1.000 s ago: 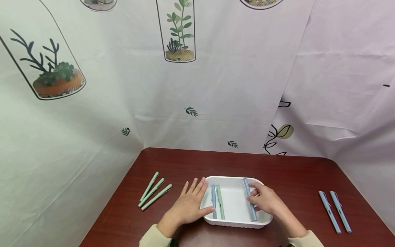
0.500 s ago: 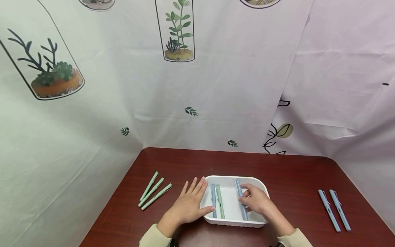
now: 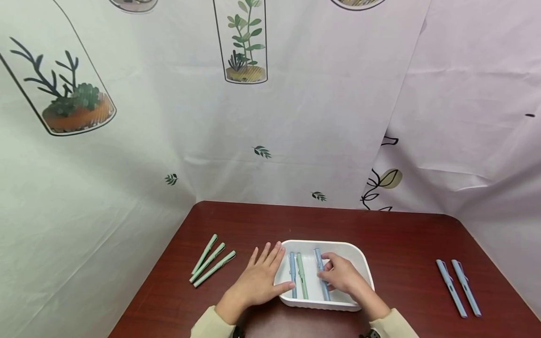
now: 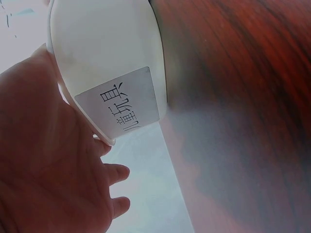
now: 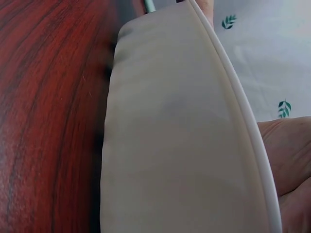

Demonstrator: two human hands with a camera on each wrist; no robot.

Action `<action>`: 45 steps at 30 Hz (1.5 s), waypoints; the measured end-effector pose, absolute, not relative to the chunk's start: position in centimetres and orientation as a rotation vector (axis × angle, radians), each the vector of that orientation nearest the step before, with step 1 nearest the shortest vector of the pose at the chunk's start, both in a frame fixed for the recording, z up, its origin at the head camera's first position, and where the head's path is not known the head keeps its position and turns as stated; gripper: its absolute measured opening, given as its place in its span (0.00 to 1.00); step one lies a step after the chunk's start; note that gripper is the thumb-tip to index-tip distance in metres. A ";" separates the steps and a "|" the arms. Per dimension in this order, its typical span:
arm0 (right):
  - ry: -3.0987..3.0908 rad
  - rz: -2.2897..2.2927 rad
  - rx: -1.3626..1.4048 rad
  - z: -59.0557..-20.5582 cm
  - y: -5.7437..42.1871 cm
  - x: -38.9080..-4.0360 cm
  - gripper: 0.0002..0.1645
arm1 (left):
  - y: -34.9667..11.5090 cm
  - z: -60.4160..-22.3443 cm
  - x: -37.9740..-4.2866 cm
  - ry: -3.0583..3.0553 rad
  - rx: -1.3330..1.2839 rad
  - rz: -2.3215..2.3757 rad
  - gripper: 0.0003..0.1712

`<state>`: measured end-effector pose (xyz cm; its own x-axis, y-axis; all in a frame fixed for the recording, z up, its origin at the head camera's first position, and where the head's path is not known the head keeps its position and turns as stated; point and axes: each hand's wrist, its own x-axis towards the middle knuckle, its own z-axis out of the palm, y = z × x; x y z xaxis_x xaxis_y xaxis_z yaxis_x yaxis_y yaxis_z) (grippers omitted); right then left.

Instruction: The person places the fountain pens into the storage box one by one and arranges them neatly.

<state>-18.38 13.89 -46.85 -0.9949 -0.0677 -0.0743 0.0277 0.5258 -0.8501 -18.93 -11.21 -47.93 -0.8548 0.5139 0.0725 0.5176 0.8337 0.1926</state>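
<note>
A white plastic tray point(image 3: 351, 277) stands near the front of the table. Inside it, at the left, a blue pen point(image 3: 292, 267) and a green pen point(image 3: 301, 277) lie side by side. My right hand point(image 3: 344, 277) reaches over the tray and pinches another blue pen point(image 3: 319, 258), held nearly parallel to them within the tray. My left hand point(image 3: 259, 281) rests with spread, straight fingers on the tray's left rim. In the left wrist view that hand point(image 4: 53, 155) lies along the rim, beside a label point(image 4: 119, 104) with printed characters on the tray's side.
Three green pens point(image 3: 211, 263) lie fanned out on the dark red table point(image 3: 249, 218) left of the tray. Two blue pens point(image 3: 458, 288) lie at the right. A pale printed cloth point(image 3: 317, 117) hangs behind and around the table.
My right hand has moved left across the tray with the blue pen, bringing it closer to the two pens inside. My left hand has stayed in place.
</note>
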 end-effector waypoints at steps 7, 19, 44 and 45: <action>2.666 -1.452 -0.043 -47.2 13.4 -18.6 0.31 | -11.2 -47.9 -19.0 -2.985 -0.850 -0.321 0.55; 2.670 -1.433 -0.050 -47.8 12.8 -18.9 0.30 | -11.1 -47.9 -19.1 -2.988 -0.853 -0.317 0.55; 2.771 -1.090 -0.157 -48.1 11.5 -19.5 0.29 | -11.1 -47.6 -18.7 -2.984 -0.857 -0.327 0.54; 2.773 -1.078 -0.155 -48.1 11.4 -19.5 0.28 | -11.1 -47.6 -18.7 -2.983 -0.855 -0.330 0.54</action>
